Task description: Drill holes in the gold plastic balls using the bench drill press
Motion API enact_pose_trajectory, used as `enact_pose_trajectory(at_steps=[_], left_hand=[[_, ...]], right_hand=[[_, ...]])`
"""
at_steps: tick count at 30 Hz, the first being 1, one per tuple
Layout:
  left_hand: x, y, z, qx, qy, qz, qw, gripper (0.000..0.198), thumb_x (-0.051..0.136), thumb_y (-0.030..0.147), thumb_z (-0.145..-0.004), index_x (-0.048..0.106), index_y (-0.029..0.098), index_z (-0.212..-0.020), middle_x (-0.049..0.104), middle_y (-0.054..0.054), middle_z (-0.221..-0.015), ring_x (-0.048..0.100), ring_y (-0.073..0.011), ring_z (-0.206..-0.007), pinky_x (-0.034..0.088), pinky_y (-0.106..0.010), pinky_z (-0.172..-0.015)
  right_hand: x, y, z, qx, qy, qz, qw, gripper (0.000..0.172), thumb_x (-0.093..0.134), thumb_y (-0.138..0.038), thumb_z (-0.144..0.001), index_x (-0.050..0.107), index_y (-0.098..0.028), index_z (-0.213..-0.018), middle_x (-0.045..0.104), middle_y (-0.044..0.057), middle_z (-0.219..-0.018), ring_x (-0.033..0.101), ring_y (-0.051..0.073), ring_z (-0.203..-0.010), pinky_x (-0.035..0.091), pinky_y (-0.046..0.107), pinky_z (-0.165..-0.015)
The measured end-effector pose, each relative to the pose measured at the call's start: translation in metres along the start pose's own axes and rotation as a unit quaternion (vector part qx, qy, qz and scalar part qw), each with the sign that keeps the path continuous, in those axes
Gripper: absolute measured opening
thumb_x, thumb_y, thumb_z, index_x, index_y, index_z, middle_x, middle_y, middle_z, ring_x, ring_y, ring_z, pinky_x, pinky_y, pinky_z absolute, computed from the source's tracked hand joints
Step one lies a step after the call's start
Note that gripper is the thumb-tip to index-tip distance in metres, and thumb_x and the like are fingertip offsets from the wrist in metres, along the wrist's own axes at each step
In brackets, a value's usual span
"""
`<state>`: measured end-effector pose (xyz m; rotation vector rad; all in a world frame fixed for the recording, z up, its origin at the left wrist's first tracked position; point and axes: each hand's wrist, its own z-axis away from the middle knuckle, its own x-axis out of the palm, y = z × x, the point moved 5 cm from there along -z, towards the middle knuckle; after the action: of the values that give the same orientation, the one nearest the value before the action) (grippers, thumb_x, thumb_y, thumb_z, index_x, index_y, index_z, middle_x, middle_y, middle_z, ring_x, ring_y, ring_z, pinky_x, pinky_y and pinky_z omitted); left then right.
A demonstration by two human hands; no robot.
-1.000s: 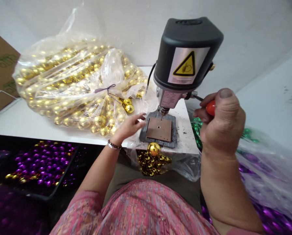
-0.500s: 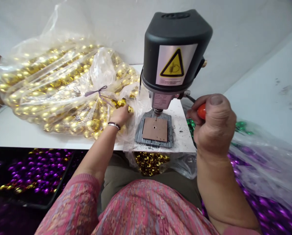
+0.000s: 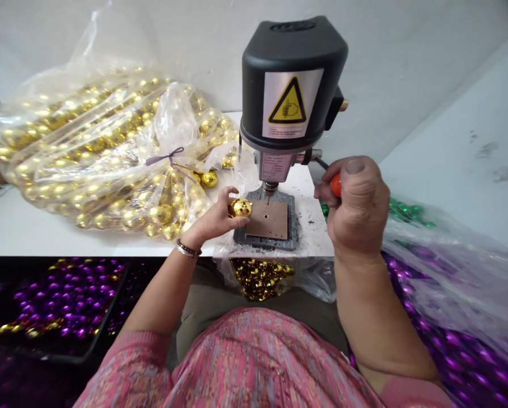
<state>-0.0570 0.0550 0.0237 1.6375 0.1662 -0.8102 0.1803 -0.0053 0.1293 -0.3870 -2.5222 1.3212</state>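
Observation:
Between the thumb and fingers of my left hand is a shiny gold ball, held at the left edge of a square brown plate. The plate lies on the base of a small black drill press, under its thin bit, and has a hole near its middle. My right hand is closed round a red-orange knob on the lever at the press's right side. The ball sits to the left of the bit, apart from it.
A tied clear bag of gold balls lies on the white table at left. More gold balls hang in a bag below the front edge. Purple balls fill a dark bin at lower left. Bagged purple balls lie at right.
My left hand has come away from the bag's opening, moving right toward the plate with one gold ball. My right hand stays on the knob. The camera view has shifted slightly.

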Motion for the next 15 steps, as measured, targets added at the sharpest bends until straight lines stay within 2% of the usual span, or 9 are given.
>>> enact_pose_trajectory(at_steps=[2,4,8,10,15], left_hand=[[0.013,0.000,0.002,-0.011,-0.008,0.003,1.000,0.068,0.074,0.036,-0.075,0.040,0.017,-0.131,0.061,0.001,-0.085,0.056,-0.0121,-0.069,0.048,-0.025,-0.065],[0.022,0.001,-0.001,-0.012,-0.003,-0.014,1.000,0.060,0.073,0.039,-0.076,0.047,0.018,-0.126,0.064,-0.001,-0.090,0.058,-0.0131,-0.073,0.049,-0.027,-0.069],[0.029,0.006,-0.008,0.002,0.014,-0.047,0.999,0.053,0.065,0.042,-0.084,0.053,0.019,-0.130,0.067,-0.008,-0.120,0.063,-0.0199,-0.103,0.050,-0.033,-0.093],[0.031,0.008,-0.010,0.011,0.015,-0.059,0.998,0.053,0.063,0.042,-0.086,0.054,0.018,-0.132,0.065,-0.010,-0.127,0.062,-0.0222,-0.112,0.048,-0.034,-0.099],[0.034,0.003,-0.015,-0.032,0.048,-0.052,0.997,0.060,0.069,0.039,-0.081,0.055,0.016,-0.135,0.069,-0.010,-0.122,0.065,-0.0216,-0.105,0.051,-0.033,-0.094]], right_hand=[[0.000,-0.001,0.000,0.003,-0.009,0.000,1.000,0.044,0.052,-0.060,-0.089,0.055,-0.021,-0.070,0.044,-0.004,-0.062,0.042,0.007,-0.053,0.037,0.027,-0.053],[0.000,-0.001,0.000,0.004,-0.020,0.007,1.000,0.044,0.050,-0.060,-0.090,0.054,-0.021,-0.070,0.043,-0.003,-0.062,0.040,0.007,-0.053,0.037,0.027,-0.054],[0.000,0.000,0.001,0.000,-0.030,0.009,1.000,0.042,0.050,-0.058,-0.091,0.054,-0.020,-0.073,0.044,-0.004,-0.064,0.036,0.005,-0.052,0.038,0.026,-0.054],[0.000,-0.001,0.000,-0.006,-0.030,0.017,0.999,0.042,0.049,-0.057,-0.092,0.054,-0.020,-0.073,0.044,-0.004,-0.064,0.036,0.005,-0.053,0.037,0.025,-0.054],[0.002,-0.019,-0.016,-0.002,-0.007,0.062,0.998,0.044,0.049,-0.054,-0.093,0.051,-0.018,-0.067,0.045,-0.003,-0.064,0.041,0.005,-0.058,0.036,0.024,-0.057]])
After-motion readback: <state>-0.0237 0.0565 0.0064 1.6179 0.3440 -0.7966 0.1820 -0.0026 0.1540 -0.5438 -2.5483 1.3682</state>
